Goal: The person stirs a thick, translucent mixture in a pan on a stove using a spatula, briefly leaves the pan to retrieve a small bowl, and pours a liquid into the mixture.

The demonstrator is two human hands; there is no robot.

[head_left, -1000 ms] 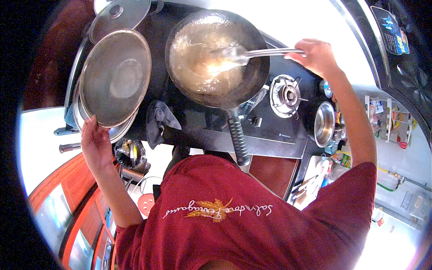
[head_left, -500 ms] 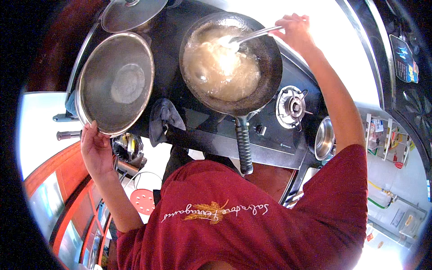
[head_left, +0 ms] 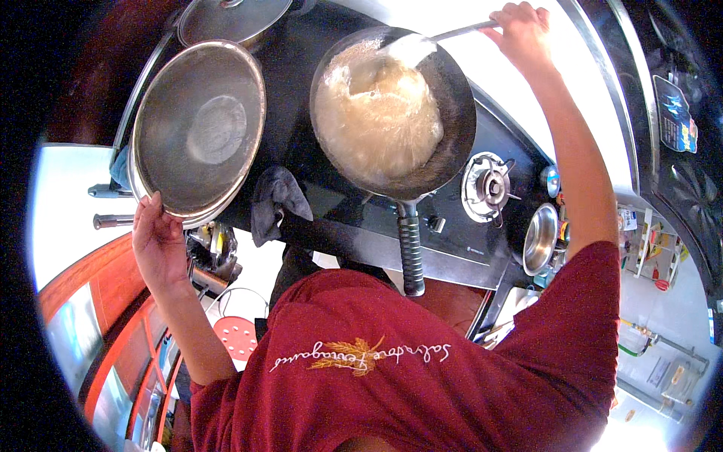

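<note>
In my left hand (head_left: 160,245) is the near rim of a wide, shallow metal basin (head_left: 169,128), tilted so its inside faces me. The fingers are closed on the edge. My right hand (head_left: 525,38) grips the handle of a metal spatula (head_left: 461,32) on the far right side. Its blade, pale with glare, dips into cloudy, bubbling brown liquid (head_left: 380,135) in a dark wok (head_left: 454,124). The wok rests on the stove, with its ribbed black handle (head_left: 410,252) pointing toward me. Steam or glare blurs the liquid near the blade.
A glass lid (head_left: 230,19) lies at the far left. A dark cloth (head_left: 277,203) hangs over the black stove's (head_left: 467,245) front edge. The right burner (head_left: 488,188) is bare. A steel bowl (head_left: 541,239) stands right of the stove. Below left is a red round stool (head_left: 235,337).
My right hand has moved right and farther away, drawing the spatula with it. The liquid is swirling more. My left hand still holds the basin's rim.
</note>
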